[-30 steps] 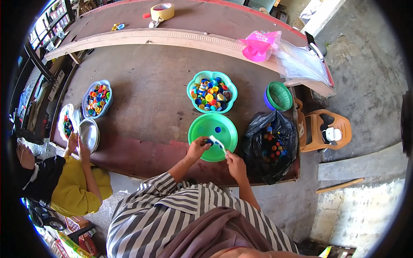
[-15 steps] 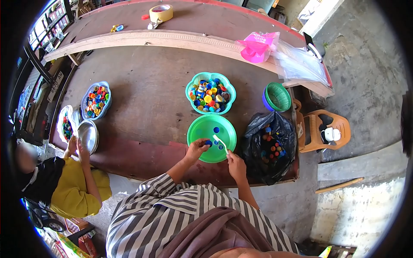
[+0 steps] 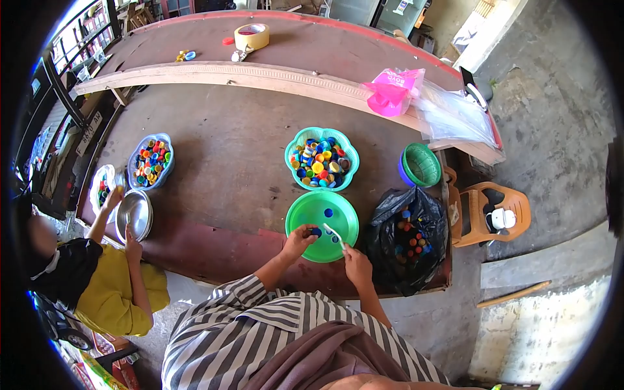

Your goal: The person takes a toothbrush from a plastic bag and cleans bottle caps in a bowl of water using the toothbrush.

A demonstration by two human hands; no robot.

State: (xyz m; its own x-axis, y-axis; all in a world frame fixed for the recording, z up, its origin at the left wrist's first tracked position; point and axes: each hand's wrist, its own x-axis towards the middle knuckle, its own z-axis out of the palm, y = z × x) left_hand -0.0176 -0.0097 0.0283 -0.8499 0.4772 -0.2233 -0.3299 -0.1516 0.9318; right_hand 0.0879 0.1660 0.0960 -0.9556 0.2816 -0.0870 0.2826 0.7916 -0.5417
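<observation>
My left hand (image 3: 300,241) pinches a dark blue bottle cap (image 3: 316,231) over the green basin (image 3: 294,211). A white toothbrush (image 3: 335,236) is gripped in my right hand (image 3: 357,264), its head slanting up and left, close to the cap. I cannot tell whether the bristles touch it. More blue caps (image 3: 328,213) lie inside the basin. Just behind it stands a turquoise scalloped bowl (image 3: 354,159) heaped with bottle caps of many colours. To the right of my right hand, a black plastic bag (image 3: 383,260) gapes around more caps.
At the left, a person in a mustard garment (image 3: 117,292) handles things by a metal bowl (image 3: 149,218). A blue basket (image 3: 170,170) of caps stands there too. Nested green and purple baskets (image 3: 421,164) sit at the right edge. A wooden rail (image 3: 260,73) crosses the table, with plastic bags (image 3: 455,114) over it.
The whole view has shifted slightly, so the table sits lower. The neighbouring person's hands have parted, one reaching up past the metal bowl. My hands still hold the cap and toothbrush.
</observation>
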